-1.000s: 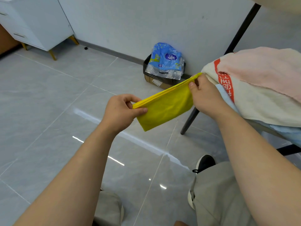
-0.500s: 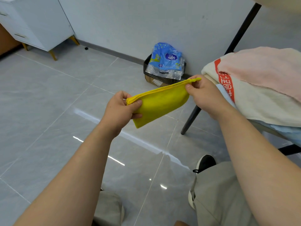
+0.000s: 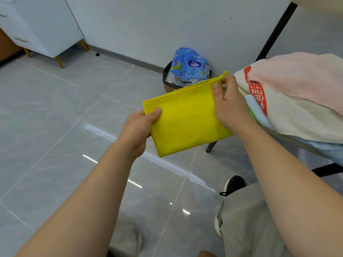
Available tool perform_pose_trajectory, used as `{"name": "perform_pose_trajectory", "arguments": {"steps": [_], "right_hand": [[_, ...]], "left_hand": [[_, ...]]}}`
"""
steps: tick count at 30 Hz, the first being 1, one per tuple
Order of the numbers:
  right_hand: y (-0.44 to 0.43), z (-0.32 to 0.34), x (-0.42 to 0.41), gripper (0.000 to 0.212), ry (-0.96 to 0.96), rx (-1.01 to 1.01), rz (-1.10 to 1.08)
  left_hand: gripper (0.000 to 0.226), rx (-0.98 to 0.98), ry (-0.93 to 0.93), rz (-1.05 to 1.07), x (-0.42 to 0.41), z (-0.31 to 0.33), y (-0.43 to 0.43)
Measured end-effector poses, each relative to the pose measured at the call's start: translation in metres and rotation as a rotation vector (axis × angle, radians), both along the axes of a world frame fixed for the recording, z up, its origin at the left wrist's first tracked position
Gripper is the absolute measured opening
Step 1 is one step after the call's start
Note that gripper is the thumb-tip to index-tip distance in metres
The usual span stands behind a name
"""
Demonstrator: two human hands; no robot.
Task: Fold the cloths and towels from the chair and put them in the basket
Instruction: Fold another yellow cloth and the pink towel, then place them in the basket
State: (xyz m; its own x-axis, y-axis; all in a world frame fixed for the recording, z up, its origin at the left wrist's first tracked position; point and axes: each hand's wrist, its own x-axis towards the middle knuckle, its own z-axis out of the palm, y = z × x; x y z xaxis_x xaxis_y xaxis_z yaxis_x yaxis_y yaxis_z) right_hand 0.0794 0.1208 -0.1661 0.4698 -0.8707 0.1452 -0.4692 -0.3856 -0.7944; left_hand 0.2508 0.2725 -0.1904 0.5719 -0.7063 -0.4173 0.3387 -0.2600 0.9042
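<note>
A folded yellow cloth (image 3: 185, 119) hangs in the air in front of me, its flat face turned toward me. My left hand (image 3: 138, 130) pinches its left edge with the thumb on top. My right hand (image 3: 229, 106) grips its right edge near the small yellow loop. To the right, a pile of towels lies on the chair (image 3: 211, 148): a pink towel (image 3: 304, 80) on top, a cream towel with red print (image 3: 289, 115) under it, and light blue cloth (image 3: 258, 112) below. No basket is in view.
A dark bin (image 3: 167, 78) holding a blue plastic package (image 3: 189, 65) stands by the wall behind the cloth. A white cabinet on gold legs (image 3: 40, 26) is at the far left. Grey tiled floor (image 3: 55, 117) spreads below; my knees and a black shoe (image 3: 233, 184) are lower right.
The cloth has tipped from nearly edge-on to face me flat. Both hands shifted a little lower and kept their hold on its two edges.
</note>
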Motion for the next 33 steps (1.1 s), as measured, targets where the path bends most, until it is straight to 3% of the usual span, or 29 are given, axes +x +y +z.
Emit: {"name": "perform_pose_trajectory", "arguments": {"steps": [2,4,6,8,12,16,18,21,27,33], "right_hand": [[-0.001,-0.002,0.002,0.037,0.005,0.164,-0.023],[-0.005,-0.003,0.003,0.037,-0.092,0.547,-0.015],[-0.006,-0.003,0.001,0.042,-0.177,0.925,-0.021],[-0.009,-0.004,-0.001,0.048,-0.198,1.066,0.016],[-0.013,-0.014,0.001,0.036,-0.127,0.97,0.059],[-0.008,-0.017,0.006,0.031,0.116,0.55,0.062],[-0.006,-0.015,0.006,0.03,0.151,0.461,0.059],[-0.007,-0.013,0.004,0.033,0.138,0.535,0.054],[-0.01,-0.006,-0.003,0.039,-0.05,0.975,0.033],[-0.015,0.008,-0.012,0.047,-0.236,1.133,0.224]], "left_hand": [[0.015,-0.004,-0.056,0.039,-0.005,-0.001,-0.002],[0.011,0.012,-0.134,0.077,-0.008,-0.003,-0.003],[0.014,0.042,-0.199,0.108,-0.007,-0.004,-0.002],[0.027,0.072,-0.268,0.116,-0.004,-0.004,0.0],[0.035,0.115,-0.329,0.101,-0.004,-0.002,0.001],[0.033,0.121,0.048,0.063,-0.005,-0.001,0.001],[0.03,0.126,0.078,0.059,-0.005,-0.003,0.001],[0.028,0.13,0.034,0.058,-0.004,-0.003,0.002],[0.04,0.129,0.128,0.051,0.002,0.005,0.005],[0.03,-0.116,0.227,0.043,0.007,0.017,0.01]]}}
